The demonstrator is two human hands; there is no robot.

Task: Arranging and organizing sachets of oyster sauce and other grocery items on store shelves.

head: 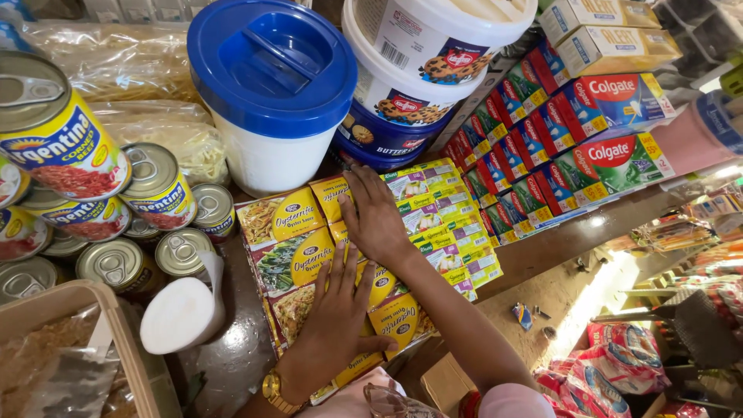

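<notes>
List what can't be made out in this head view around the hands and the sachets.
- Sachets: several covered by the left hand and right hand.
- Palms of both hands: face down, so any grip is hidden.
- Cans: left ones cut off by the frame edge.
- Blue-lidded bucket: contents hidden by the lid.

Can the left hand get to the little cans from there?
Probably yes. The left hand lies flat on the yellow sauce packets, and the cans stand just to its left. Only bare shelf and a white cup lie between, and the cup sits low enough to pass.
</notes>
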